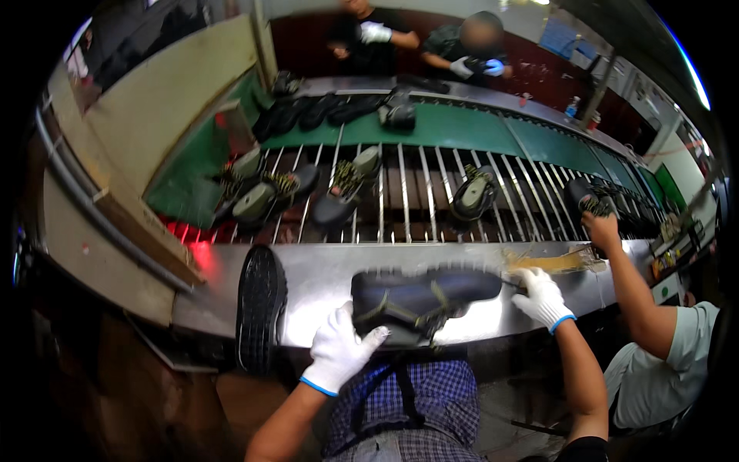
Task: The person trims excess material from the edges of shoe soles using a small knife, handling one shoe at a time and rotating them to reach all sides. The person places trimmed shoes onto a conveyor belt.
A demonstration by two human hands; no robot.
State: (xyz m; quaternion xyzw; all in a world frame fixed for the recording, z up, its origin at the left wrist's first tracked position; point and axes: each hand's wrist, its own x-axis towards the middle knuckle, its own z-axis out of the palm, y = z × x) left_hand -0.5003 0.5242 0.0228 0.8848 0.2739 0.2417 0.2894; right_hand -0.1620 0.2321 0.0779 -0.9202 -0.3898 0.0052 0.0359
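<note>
A dark shoe (431, 296) with yellow-green trim lies on its side above the metal ledge, its sole edge facing away from me and its toe pointing right. My left hand (342, 350), in a white glove with a blue cuff, grips it at the heel end, thumb near the shoe opening. Just beyond the toe, my gloved right hand (543, 299) is closed around a thin dark tool (511, 284); its kind is too blurred to tell. A loose black sole (262, 308) rests left of the shoe, tread partly showing, overhanging the ledge's front edge.
Behind the ledge (315, 266) runs a roller conveyor (408, 192) carrying several shoes (354, 185). Brown tape or card (558, 262) lies right of my work. A co-worker's arm (635, 285) reaches in at right, and two people (469, 50) stand across a green belt (454, 127).
</note>
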